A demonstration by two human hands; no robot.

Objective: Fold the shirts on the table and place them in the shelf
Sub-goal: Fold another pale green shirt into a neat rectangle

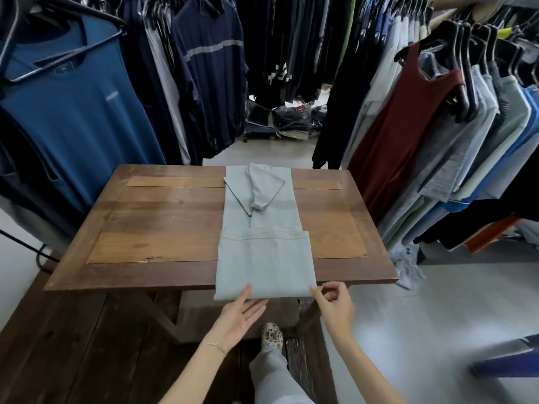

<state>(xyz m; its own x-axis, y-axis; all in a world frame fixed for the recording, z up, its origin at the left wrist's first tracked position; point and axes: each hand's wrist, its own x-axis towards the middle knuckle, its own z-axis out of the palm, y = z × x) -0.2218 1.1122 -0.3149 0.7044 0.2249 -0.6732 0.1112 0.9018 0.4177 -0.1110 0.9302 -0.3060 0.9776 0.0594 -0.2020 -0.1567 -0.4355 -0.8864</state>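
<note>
Both hands meet the pale shirt's (264, 258) near fold: left hand (239, 316) flat, fingers straight; right hand (335, 304) loosely curled, pinching the corner. Wooden table (157, 228), crowded clothes racks (466, 112) around; blue tee's (73, 112) chest print unreadable.

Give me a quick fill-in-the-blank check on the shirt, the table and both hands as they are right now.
1. The pale grey-green shirt lies on a wooden ____.
2. The shirt's bottom part has been folded up, and its near edge hangs over the table edge nearest the ____.
3. The left hand reaches the shirt's near edge with its fingers ____.
4. The right hand is at the shirt's near ____ corner.

Missing words: table; person; straight; right
</note>
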